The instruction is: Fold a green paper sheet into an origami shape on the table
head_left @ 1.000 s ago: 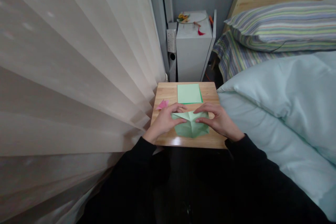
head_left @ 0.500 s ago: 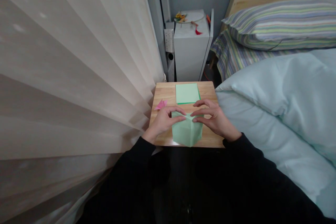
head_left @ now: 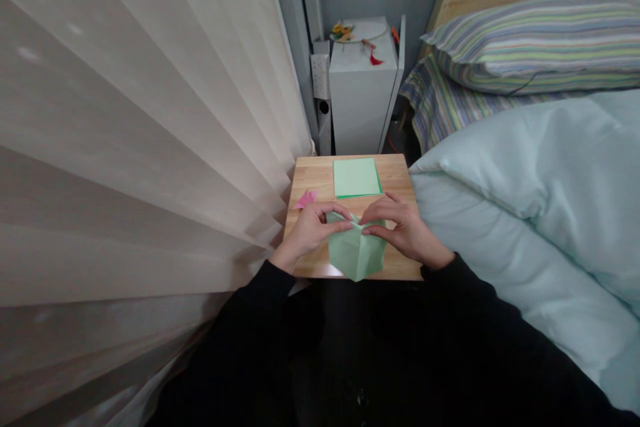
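A creased sheet of light green origami paper [head_left: 356,255] is held up at the front of the small wooden table [head_left: 315,177]. My left hand [head_left: 313,230] pinches its upper edge near the middle between thumb and fingers. From the other side my right hand [head_left: 403,227] pinches the same edge, its fingertips close to those of the left. A vertical crease runs down the sheet, which bends along it. Behind my hands lies a stack of green paper squares [head_left: 357,177]. A folded pink paper piece [head_left: 305,199] rests at the table's left side.
A pale curtain [head_left: 200,113] hangs along the left, touching the table's side. To the right is a bed with a light blue quilt [head_left: 500,180] and a striped pillow [head_left: 540,47]. Beyond the table stands a white cabinet [head_left: 360,107] with small ornaments on top.
The right hand has shifted slightly left, and its raised index finger has come down toward the others. The paper is folded a little more sharply along its crease. My left hand is nearly still.
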The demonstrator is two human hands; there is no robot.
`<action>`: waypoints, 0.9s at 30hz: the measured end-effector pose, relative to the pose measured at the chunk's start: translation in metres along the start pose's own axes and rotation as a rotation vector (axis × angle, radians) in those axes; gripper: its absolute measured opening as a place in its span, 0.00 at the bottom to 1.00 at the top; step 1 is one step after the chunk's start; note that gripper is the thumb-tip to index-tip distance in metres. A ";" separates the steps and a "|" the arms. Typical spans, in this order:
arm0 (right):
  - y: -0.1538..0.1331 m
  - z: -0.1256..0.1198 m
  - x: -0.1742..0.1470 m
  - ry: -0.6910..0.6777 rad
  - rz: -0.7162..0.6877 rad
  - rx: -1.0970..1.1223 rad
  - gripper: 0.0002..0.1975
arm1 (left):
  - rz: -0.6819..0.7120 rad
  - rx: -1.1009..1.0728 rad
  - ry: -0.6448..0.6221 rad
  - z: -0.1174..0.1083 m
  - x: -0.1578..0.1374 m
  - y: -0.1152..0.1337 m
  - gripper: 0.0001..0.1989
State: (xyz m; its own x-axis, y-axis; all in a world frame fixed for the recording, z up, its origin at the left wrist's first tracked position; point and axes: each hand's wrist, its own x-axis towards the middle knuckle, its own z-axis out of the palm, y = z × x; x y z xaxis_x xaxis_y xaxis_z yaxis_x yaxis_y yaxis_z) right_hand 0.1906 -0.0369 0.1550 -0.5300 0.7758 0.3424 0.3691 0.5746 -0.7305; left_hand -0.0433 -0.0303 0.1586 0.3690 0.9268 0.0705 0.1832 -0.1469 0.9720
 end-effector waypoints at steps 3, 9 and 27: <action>0.001 0.001 -0.001 -0.004 0.008 -0.013 0.03 | -0.014 0.006 -0.008 0.001 0.000 0.000 0.12; 0.007 0.003 -0.002 0.014 -0.016 0.053 0.12 | -0.036 -0.029 -0.008 -0.001 0.001 0.000 0.14; 0.002 0.006 0.001 0.010 -0.047 0.052 0.08 | 0.043 0.046 -0.001 0.005 0.001 -0.003 0.12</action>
State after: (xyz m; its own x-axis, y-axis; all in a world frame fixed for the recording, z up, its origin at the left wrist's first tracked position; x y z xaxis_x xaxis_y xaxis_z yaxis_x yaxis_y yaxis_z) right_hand 0.1860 -0.0370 0.1504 -0.5384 0.7509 0.3825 0.3036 0.5963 -0.7432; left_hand -0.0391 -0.0306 0.1546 0.3783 0.9190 0.1115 0.2089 -0.2021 0.9568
